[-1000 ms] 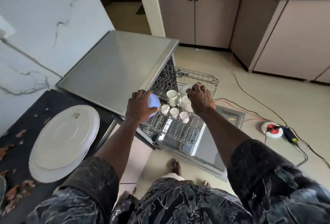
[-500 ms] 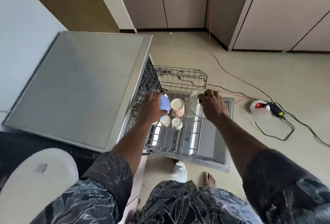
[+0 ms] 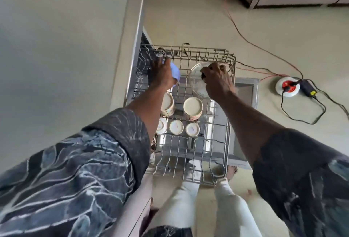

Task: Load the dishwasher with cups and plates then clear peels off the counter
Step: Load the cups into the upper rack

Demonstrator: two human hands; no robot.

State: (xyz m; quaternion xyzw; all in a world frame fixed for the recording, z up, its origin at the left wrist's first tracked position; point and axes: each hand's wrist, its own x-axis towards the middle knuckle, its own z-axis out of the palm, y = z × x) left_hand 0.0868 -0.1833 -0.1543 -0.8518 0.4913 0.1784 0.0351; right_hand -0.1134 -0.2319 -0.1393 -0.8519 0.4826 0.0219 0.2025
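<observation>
The dishwasher's wire rack (image 3: 229, 116) is pulled out over the open door (image 3: 245, 93). My left hand (image 3: 162, 75) grips a pale blue cup (image 3: 175, 73) at the rack's far left side. My right hand (image 3: 217, 80) holds a clear glass bowl (image 3: 196, 80) over the rack's far right part. Two patterned cups (image 3: 193, 107) stand upside down in the middle of the rack. In front of them sit three small white cups (image 3: 176, 127), also upside down.
The dishwasher's grey top (image 3: 62, 63) fills the left. On the floor to the right lie a white and red socket reel (image 3: 287, 86), a black adapter (image 3: 307, 88) and trailing cables (image 3: 245, 34). My feet (image 3: 231, 171) stand just before the rack.
The view has tilted down and closer over the rack. Both hands have moved toward the far end of the rack, carrying the blue cup and the glass bowl. The plates on the counter have left the view.
</observation>
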